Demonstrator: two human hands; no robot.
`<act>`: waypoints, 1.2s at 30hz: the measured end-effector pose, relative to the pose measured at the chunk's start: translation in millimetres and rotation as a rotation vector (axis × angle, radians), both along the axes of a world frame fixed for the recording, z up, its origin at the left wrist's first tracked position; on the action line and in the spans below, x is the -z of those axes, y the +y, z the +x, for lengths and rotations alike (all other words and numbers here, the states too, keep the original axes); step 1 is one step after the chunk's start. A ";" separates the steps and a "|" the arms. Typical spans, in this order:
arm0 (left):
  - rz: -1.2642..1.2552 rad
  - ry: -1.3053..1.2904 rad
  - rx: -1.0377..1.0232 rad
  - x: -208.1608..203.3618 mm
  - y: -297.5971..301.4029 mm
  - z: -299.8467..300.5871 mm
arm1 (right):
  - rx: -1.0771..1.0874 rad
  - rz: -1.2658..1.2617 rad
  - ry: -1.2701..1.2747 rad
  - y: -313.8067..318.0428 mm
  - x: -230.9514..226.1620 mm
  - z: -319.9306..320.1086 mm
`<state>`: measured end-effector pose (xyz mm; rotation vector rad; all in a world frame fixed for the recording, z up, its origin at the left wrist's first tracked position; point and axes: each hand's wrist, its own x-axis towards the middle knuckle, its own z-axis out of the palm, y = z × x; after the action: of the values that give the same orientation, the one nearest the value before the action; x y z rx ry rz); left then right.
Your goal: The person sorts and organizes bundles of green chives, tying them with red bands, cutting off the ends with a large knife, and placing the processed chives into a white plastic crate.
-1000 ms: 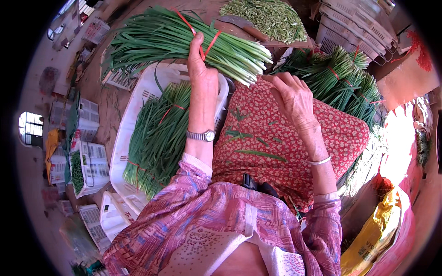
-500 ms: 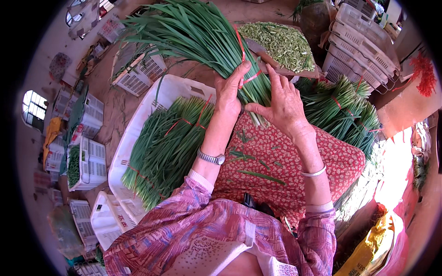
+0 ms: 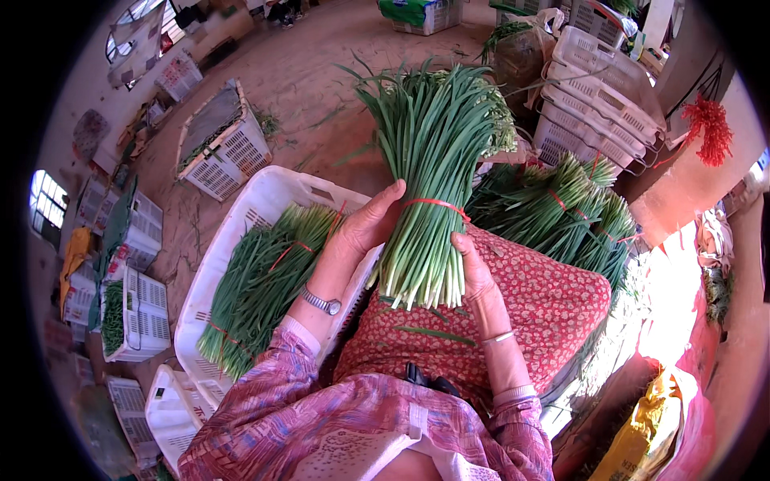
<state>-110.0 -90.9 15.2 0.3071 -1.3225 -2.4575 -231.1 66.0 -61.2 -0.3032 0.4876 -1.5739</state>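
A thick bundle of garlic chives point(image 3: 429, 160) stands upright over my lap, its green leaves pointing away and its pale cut ends toward me. One red tie point(image 3: 437, 203) runs round its lower half. My left hand point(image 3: 369, 222) grips the left side, with the fingers hidden behind the stalks. Lower on the right side, my right hand point(image 3: 475, 268) holds the stalk ends with its thumb in front. Beneath the bundle, a red flowered cloth point(image 3: 529, 309) covers my lap, with a loose leaf point(image 3: 433, 334) on it.
Left of my lap, a white plastic crate point(image 3: 192, 321) holds more tied chives point(image 3: 269, 280). Further tied bundles point(image 3: 561, 212) lie to the right. Stacked white crates point(image 3: 593, 104) stand at the far right, near hanging red ties point(image 3: 707, 132). Another crate point(image 3: 233, 164) sits on the floor at far left.
The bundle has swung from leaning far left to upright and come nearer, its cut ends now showing. My right hand has moved from open fingers against it to a grip low on its side.
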 end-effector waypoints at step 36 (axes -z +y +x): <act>-0.300 -0.229 -0.223 -21.8 14.2 55.1 | 0.835 -0.031 1.613 -32.3 -118.6 -29.6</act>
<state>-54.9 -76.6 37.0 0.6355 -1.6281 -2.0531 -260.7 33.7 57.4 -1.5719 2.0066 -1.8177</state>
